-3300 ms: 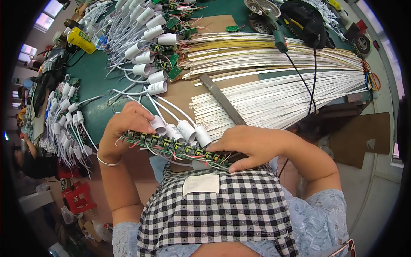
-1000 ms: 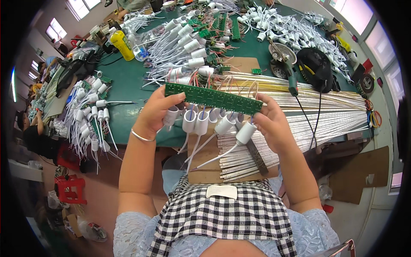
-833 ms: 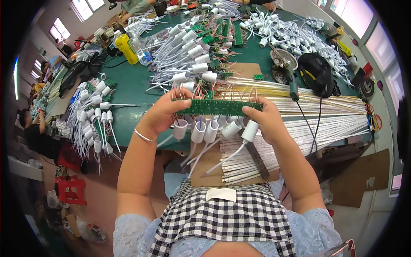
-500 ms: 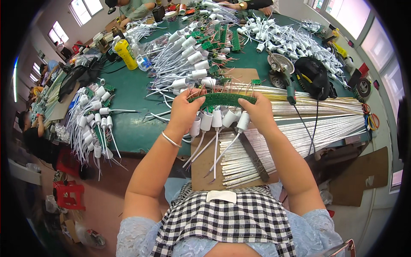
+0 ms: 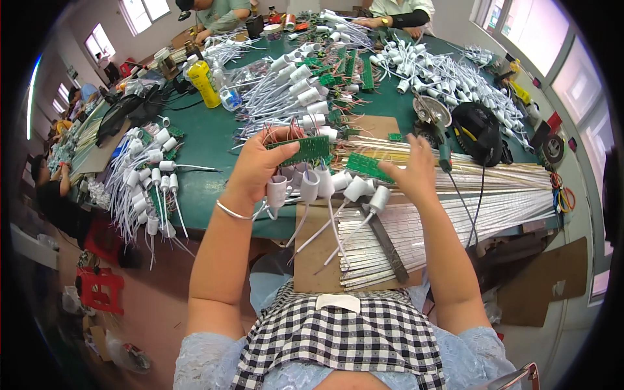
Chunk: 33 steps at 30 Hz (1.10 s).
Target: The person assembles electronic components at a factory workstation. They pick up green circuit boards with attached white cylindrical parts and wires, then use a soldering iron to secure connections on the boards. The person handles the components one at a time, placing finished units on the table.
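Observation:
In front of me my left hand [image 5: 252,166] pinches a green circuit board piece [image 5: 313,149], thumb on its face. Thin reddish wires rise behind that piece. A second green board piece [image 5: 365,166] lies tilted to its right, apart from it. My right hand [image 5: 417,174] has its fingers spread, with the thumb at that piece's right end. Below the boards hang several white cylindrical lamp holders [image 5: 309,186] with white cables, over a brown board [image 5: 312,260].
Silvery strips [image 5: 455,218] fan out at right under a dark metal bar [image 5: 388,250]. Piles of white holders [image 5: 140,172] lie left, centre and far right on the green table [image 5: 201,136]. A power tool [image 5: 435,123] and yellow bottle [image 5: 204,83] stand farther back. Other people work beyond.
The single bent green board strip between my hands is now in two pieces. My right hand has moved right and its fingers have opened; my left hand has shifted slightly left.

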{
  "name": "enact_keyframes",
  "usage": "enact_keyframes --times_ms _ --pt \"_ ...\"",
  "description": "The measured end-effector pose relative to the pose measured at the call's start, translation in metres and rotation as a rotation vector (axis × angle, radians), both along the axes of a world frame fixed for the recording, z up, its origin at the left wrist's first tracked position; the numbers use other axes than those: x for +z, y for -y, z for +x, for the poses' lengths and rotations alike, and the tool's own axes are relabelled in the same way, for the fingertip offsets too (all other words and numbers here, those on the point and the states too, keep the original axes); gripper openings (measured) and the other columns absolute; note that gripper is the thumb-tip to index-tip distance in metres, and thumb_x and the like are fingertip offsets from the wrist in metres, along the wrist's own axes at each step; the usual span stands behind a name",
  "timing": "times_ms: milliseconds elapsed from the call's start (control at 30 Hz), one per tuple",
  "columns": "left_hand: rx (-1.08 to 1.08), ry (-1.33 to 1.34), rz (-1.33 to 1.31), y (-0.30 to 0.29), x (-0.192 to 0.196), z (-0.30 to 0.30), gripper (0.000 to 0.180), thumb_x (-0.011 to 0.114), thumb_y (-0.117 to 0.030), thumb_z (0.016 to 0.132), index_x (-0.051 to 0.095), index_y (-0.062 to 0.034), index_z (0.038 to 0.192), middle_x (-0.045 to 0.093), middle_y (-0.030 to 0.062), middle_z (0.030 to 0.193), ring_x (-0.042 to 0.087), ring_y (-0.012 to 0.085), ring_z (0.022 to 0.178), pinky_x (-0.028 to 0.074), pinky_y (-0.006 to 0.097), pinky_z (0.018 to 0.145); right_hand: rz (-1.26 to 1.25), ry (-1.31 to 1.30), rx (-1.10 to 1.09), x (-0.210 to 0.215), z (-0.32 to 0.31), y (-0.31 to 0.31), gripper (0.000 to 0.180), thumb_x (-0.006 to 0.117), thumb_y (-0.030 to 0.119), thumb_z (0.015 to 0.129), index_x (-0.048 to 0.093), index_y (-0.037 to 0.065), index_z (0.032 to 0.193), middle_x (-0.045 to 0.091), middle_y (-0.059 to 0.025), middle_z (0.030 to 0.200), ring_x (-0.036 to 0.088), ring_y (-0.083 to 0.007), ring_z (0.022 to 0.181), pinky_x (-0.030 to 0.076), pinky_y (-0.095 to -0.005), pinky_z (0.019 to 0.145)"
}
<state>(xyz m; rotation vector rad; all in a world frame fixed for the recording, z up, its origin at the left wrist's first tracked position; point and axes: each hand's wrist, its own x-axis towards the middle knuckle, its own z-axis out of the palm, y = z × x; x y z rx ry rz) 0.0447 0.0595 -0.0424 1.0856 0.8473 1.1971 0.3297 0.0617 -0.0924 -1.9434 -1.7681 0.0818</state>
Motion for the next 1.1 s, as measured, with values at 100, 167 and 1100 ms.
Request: enact_keyframes --times_ms 100,167,1100 --pt "-0.144 0.019 0.022 0.012 0.015 0.005 0.022 0.062 0.002 0.083 0.059 0.0052 0.104 0.064 0.0113 0.103 0.063 0.0157 0.088 0.053 0.029 0.081 0.104 -0.505 0.617 0.025 -0.031 0.004 0.069 0.064 0.030 0.086 0.032 0.000 0.139 0.041 -0.0231 0.137 0.043 -0.0298 0.125 0.034 -0.0403 0.103" --pt "-0.168 0.016 0.004 0.014 0.014 0.011 0.022 0.062 0.002 0.083 0.059 0.0055 0.104 0.064 0.0112 0.102 0.063 0.0157 0.089 0.052 0.029 0.082 -0.173 -0.859 0.803 0.039 -0.070 0.014 0.061 0.058 0.027 0.090 0.033 0.001 0.139 0.047 -0.0222 0.132 0.050 -0.0271 0.118 0.038 -0.0369 0.099" --pt "0.156 -0.106 -0.085 -0.009 -0.081 0.015 0.026 0.055 -0.011 0.092 0.060 0.0024 0.113 0.065 0.0058 0.100 0.059 0.0095 0.087 0.046 0.024 0.078 -0.182 -0.508 0.458 -0.017 -0.146 -0.012 0.021 0.069 0.012 0.076 0.066 0.001 0.094 0.066 -0.0084 0.076 0.060 -0.0149 0.067 0.048 -0.0328 0.062"
